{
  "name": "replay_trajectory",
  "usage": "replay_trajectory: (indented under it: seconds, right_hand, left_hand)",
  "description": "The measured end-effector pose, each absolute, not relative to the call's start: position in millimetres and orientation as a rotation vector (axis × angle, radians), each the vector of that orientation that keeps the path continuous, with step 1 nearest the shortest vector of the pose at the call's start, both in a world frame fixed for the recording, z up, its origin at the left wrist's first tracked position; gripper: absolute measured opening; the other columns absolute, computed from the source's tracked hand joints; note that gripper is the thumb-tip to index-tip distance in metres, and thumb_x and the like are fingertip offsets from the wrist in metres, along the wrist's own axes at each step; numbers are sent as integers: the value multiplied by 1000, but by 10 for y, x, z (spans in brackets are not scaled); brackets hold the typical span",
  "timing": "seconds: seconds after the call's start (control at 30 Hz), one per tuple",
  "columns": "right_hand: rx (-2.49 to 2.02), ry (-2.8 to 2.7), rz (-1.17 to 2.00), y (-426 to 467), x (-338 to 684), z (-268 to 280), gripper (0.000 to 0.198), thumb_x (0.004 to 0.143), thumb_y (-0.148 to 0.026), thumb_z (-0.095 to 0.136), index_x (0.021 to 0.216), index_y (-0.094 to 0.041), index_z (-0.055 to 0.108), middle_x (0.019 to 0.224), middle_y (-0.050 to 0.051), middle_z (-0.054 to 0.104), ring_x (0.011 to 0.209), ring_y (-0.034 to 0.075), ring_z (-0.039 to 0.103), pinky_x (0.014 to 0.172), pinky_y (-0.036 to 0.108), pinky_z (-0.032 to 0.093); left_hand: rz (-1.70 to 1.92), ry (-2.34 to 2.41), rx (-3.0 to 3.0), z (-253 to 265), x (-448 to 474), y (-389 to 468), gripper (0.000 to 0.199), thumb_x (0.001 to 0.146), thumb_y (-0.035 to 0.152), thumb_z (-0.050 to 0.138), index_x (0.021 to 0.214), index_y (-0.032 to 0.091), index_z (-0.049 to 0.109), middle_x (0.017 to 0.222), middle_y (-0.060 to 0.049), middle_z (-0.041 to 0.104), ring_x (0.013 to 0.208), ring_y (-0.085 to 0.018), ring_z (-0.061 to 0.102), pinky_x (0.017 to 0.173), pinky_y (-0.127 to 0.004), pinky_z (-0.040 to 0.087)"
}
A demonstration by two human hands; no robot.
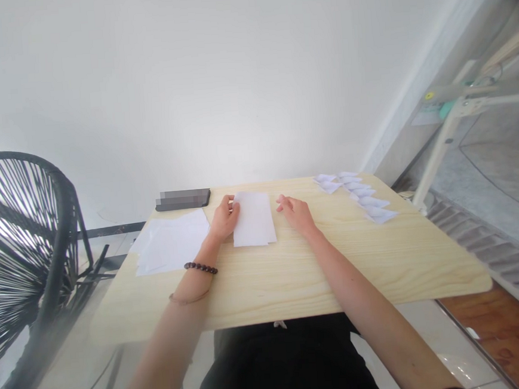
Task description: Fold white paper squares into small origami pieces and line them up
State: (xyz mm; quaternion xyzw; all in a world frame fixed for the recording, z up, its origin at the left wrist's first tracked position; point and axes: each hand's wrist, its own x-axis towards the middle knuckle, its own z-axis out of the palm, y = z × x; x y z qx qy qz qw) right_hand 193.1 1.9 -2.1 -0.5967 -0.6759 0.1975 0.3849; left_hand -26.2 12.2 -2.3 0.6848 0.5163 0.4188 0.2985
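Note:
A folded sheet of white paper [253, 219] lies upright in front of me on the pale wooden table [266, 284]. Its layers are slightly offset at the lower right corner. My left hand [225, 216] grips its left edge, with the thumb on top and the other fingers curled. To the right of the paper, a small gap away, is my right hand [296, 213]. Its fingers are curled in together, and nothing shows between them. A dark bead bracelet [201, 267] is on my left wrist.
Loose white sheets [173, 243] overlap on the table's left side. Behind them lies a dark phone [183, 200], partly blurred. Several small folded paper pieces [362, 192] sit in rows at the back right. A black woven chair [57, 198] stands left, a white metal frame [440, 150] right.

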Motion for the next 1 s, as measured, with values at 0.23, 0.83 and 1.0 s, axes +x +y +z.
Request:
replay_trajectory:
  seconds: [0.23, 0.83, 1.0]
  right_hand:
    - [-1524, -1746, 523, -3, 1915, -5, 47, 85, -50, 28, 80, -19, 63, 74, 3, 67, 71, 15, 60, 68, 24, 39]
    - [-1257, -1903, 625, -51, 1922, -11, 32, 77, -41, 44, 66, -15, 60, 61, 0, 59, 56, 10, 49, 55, 21, 34]
    - [-1271, -1791, 638, -20, 1925, -48, 31, 78, -41, 43, 72, -15, 60, 63, 1, 61, 57, 11, 51, 54, 21, 36]
  left_hand:
    - [1157, 1286, 1719, -69, -250, 151, 29, 80, 35, 43, 103, 17, 42, 93, -8, 62, 69, -14, 58, 59, -26, 44]
    - [1182, 1128, 1469, 13, -165, 66, 39, 71, 40, 57, 100, 17, 44, 89, -8, 64, 67, -16, 60, 53, -25, 46]
    - [1097, 1116, 1443, 53, -137, 17, 47, 64, 35, 66, 102, 16, 46, 91, -10, 64, 75, -19, 62, 59, -28, 50]
